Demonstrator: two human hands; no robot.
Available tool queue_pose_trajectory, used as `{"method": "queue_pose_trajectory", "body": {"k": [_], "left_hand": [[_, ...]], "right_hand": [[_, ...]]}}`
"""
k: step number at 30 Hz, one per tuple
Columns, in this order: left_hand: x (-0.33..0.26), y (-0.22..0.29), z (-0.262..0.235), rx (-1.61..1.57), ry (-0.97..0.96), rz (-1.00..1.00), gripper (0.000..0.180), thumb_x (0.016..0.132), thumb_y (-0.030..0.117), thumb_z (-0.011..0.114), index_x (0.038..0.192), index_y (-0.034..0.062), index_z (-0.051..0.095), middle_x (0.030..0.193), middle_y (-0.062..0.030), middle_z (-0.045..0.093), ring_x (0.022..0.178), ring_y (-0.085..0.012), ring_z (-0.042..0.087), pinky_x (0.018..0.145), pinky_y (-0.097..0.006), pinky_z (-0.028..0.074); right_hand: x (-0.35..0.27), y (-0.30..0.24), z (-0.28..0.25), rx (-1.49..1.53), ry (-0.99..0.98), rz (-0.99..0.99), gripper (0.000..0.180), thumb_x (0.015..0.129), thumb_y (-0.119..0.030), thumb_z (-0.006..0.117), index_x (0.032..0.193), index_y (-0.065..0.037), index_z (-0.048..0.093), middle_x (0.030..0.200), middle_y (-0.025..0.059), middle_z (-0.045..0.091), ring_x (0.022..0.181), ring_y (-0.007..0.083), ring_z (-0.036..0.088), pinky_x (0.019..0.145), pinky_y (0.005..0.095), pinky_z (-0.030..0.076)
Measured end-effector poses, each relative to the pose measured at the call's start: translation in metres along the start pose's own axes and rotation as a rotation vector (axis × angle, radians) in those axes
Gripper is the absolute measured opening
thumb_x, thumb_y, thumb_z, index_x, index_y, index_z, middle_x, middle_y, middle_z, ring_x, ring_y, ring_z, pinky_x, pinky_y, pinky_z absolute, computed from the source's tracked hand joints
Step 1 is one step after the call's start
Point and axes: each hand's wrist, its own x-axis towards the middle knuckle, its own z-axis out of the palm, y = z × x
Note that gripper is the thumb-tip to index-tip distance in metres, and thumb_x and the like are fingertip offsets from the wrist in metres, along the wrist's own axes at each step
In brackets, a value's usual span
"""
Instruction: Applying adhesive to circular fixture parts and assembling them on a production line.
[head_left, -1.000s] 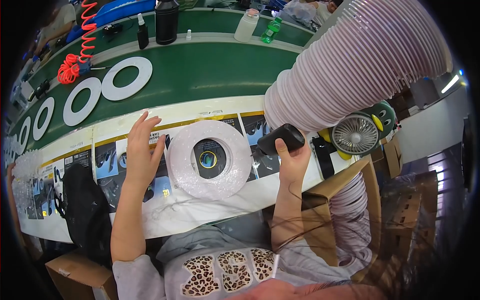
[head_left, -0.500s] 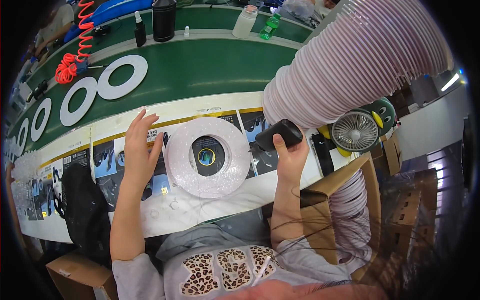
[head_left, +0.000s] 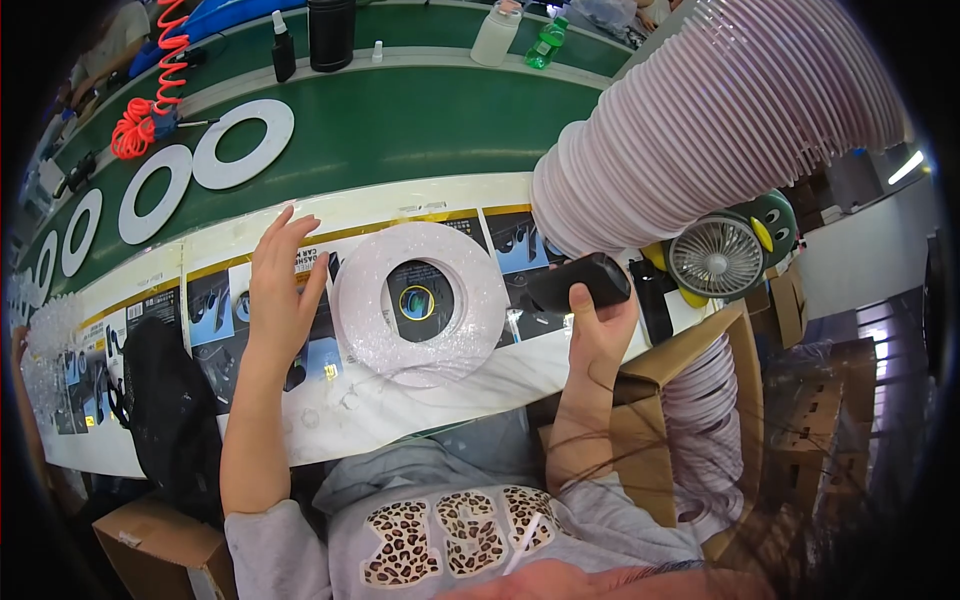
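Note:
White flat rings (head_left: pixel 365 350) lie stacked on the worktable in front of me, with printed packaging sheets (head_left: pixel 425 315) showing through their hole. My right hand (head_left: pixel 605 325) is wrapped round a black squeeze bottle (head_left: pixel 580 285). The bottle lies nearly level, its narrow tip pointing left and ending at the right edge of the rings. To their left, my left hand (head_left: pixel 283 290) is raised with its fingers stretched apart and nothing in it. Whether anything comes out of the bottle is too small to tell.
A tall leaning stack of white rings (head_left: pixel 690 140) rises at the right, beside a small fan (head_left: pixel 715 257). Below it stands a cardboard box (head_left: pixel 640 440) of rings. Single rings (head_left: pixel 243 145) lie on the green belt (head_left: pixel 400 140). Black cloth (head_left: pixel 170 410) hangs at the left edge.
My right hand has moved a little right and down with the squeeze bottle, drawing its tip toward the rings' outer edge. The left hand stays open in nearly the same place.

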Motion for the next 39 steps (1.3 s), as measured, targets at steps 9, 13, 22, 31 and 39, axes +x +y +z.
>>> {"method": "queue_pose_trajectory", "body": {"k": [9,13,22,31,39], "left_hand": [[-0.001,0.000,0.001,-0.019,0.025,0.000,0.034,0.082,0.005,0.064,0.116,0.0032,0.056,0.118,-0.0133,0.060,0.126,-0.0339,0.046,0.101,-0.043,0.037],[-0.001,-0.001,0.000,-0.012,0.025,0.000,0.033,0.082,0.005,0.064,0.115,0.0033,0.057,0.118,-0.0134,0.060,0.126,-0.0339,0.046,0.101,-0.043,0.037],[-0.001,0.000,0.000,-0.021,0.037,-0.005,0.033,0.082,0.005,0.064,0.114,0.0032,0.057,0.116,-0.0138,0.060,0.125,-0.0344,0.046,0.100,-0.044,0.039],[-0.002,-0.003,-0.001,-0.003,-0.033,-0.006,0.035,0.085,0.003,0.060,0.119,0.0019,0.055,0.126,-0.0170,0.054,0.130,-0.0328,0.042,0.102,-0.039,0.037],[-0.002,-0.002,-0.002,-0.018,-0.023,-0.015,0.035,0.084,0.002,0.061,0.119,0.0020,0.055,0.125,-0.0164,0.055,0.130,-0.0326,0.042,0.102,-0.040,0.037]], "right_hand": [[-0.022,0.000,-0.004,-0.047,-0.047,0.085,0.058,0.075,-0.015,0.080,0.119,0.006,0.048,0.107,0.0142,0.060,0.095,0.0274,0.062,0.089,0.0436,0.052],[-0.021,0.002,-0.001,-0.020,-0.054,0.088,0.057,0.074,-0.014,0.081,0.118,0.005,0.049,0.106,0.0139,0.060,0.095,0.0268,0.062,0.089,0.0416,0.051],[-0.020,-0.006,0.006,-0.015,-0.062,0.118,0.045,0.075,-0.011,0.080,0.109,0.005,0.054,0.100,0.0094,0.058,0.092,0.0197,0.059,0.087,0.0333,0.047],[-0.019,-0.021,0.024,0.087,-0.080,0.073,0.035,0.077,-0.009,0.077,0.102,0.005,0.058,0.096,0.0060,0.055,0.091,0.0171,0.060,0.083,0.0289,0.048],[-0.019,-0.014,0.037,0.087,-0.152,0.098,0.036,0.077,-0.010,0.078,0.102,0.004,0.057,0.094,0.0055,0.056,0.090,0.0167,0.060,0.083,0.0290,0.048]]}}
